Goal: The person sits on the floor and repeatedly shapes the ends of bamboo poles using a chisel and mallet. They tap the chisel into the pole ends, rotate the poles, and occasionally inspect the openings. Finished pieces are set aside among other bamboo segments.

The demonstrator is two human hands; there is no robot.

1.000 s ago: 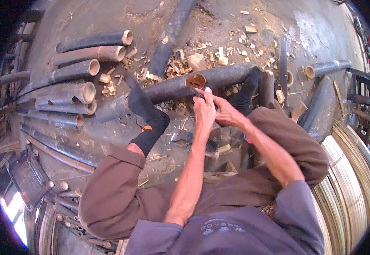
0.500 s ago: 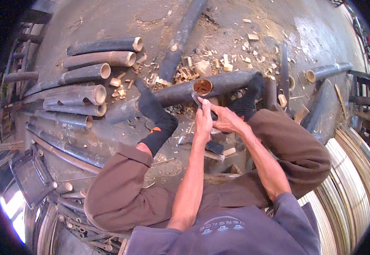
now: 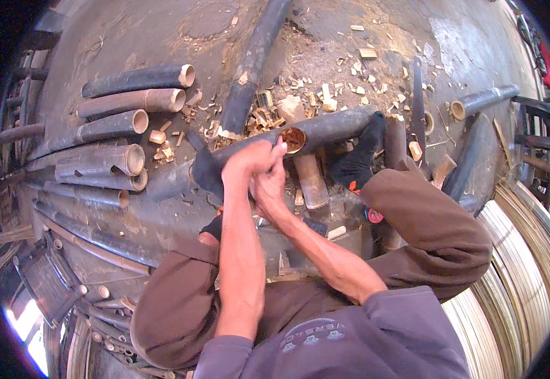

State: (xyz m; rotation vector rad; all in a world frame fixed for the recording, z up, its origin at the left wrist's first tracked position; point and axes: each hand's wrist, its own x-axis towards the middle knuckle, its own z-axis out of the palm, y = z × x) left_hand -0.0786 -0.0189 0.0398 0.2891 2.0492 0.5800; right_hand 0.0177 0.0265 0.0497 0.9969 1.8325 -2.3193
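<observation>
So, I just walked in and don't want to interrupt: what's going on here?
A person's left hand and right hand are together beside a round opening on a dark bamboo pole; from above, whatever they may hold is hidden. Pale chips lie scattered beyond the pole, and several cut bamboo lengths lie off to the left.

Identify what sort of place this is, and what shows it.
Probably a bamboo workshop: cut tubes lie side by side at left, chips are scattered beyond the holed pole at the hands, and long pale slats are packed together at right.
</observation>
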